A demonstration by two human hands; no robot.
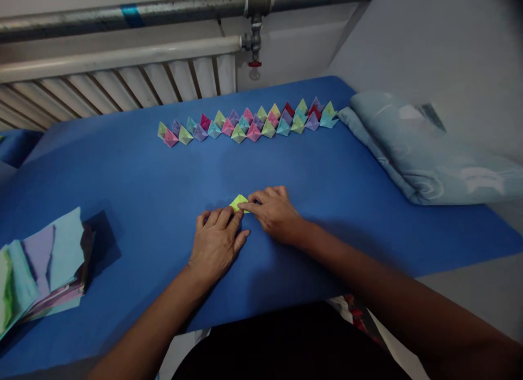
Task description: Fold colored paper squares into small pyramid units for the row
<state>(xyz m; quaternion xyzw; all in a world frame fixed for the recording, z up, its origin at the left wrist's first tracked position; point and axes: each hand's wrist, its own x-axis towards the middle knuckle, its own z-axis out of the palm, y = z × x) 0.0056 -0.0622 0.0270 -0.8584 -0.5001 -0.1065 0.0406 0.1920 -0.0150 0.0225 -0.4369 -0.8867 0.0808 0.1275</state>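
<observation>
A small piece of bright yellow-green folded paper (239, 201), with a pointed top, lies flat on the blue table in front of me. My left hand (216, 239) rests palm down at its lower left, fingers laid out and thumb apart, fingertips reaching the paper's edge. From the right, my right hand (274, 214) presses its index finger across the paper. Its other fingers curl in at the right corner, and its thumb is mostly hidden. The two hands cover the paper's lower part and sides.
Several folded paper boats (253, 130) in mixed colours stand in rows toward the back of the blue table (163, 189). A stack of coloured paper (65, 249) lies at left. Folded light-blue fabric (425, 157) sits at right. Behind are a radiator (180, 78) and a pipe (183, 11).
</observation>
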